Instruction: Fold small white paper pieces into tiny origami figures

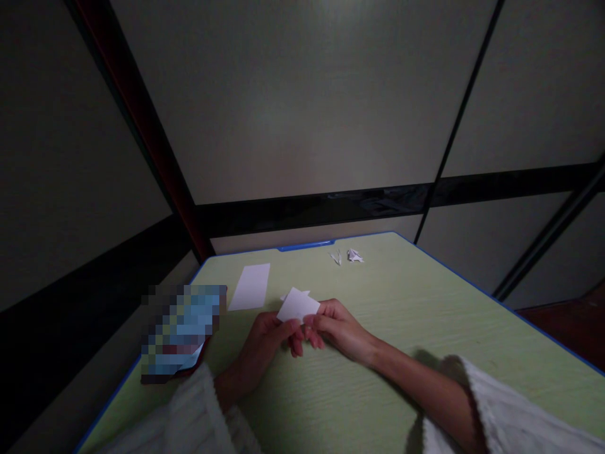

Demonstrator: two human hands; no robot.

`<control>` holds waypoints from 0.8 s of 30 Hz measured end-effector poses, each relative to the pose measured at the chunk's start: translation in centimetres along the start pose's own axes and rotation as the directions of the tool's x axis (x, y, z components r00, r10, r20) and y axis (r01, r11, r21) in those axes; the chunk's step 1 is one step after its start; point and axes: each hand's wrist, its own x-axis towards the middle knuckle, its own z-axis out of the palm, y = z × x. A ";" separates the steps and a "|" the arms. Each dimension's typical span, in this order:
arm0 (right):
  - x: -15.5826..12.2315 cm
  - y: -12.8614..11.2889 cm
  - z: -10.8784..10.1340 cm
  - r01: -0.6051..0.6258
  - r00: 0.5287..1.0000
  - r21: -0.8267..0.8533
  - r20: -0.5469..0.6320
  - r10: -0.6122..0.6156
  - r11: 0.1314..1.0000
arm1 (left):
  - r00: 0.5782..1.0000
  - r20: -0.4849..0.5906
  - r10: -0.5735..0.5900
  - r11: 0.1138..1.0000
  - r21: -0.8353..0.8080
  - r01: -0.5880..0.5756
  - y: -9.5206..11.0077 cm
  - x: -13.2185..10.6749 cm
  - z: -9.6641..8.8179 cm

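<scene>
Both my hands meet over the middle of a pale green table (416, 315) and pinch a small folded piece of white paper (297, 306). My left hand (267, 340) grips its lower left edge with closed fingers. My right hand (335, 328) holds its right side, fingers curled together. Both arms wear fluffy white sleeves. A flat white rectangular sheet (250, 287) lies just beyond my left hand.
A blurred-out object with a dark red edge (182, 331) lies at the table's left edge. Two small folded white paper figures (347, 256) sit near the far edge. The table has a blue rim; pale wall panels with dark frames stand behind.
</scene>
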 end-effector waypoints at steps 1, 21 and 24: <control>0.0 0.0 0.0 -0.004 1.000 0.002 -0.016 0.004 1.000 | 1.000 -0.013 -0.008 1.000 0.005 0.009 0.0 -0.1 0.0; -0.4 -0.7 0.3 0.002 0.996 -0.210 0.083 0.016 0.978 | 0.998 -0.034 -0.061 0.973 -0.227 0.052 0.7 0.2 0.5; -0.5 -0.7 0.3 -0.012 0.996 -0.204 0.087 0.030 0.979 | 0.990 -0.099 -0.095 0.984 -0.163 0.078 1.0 0.1 0.6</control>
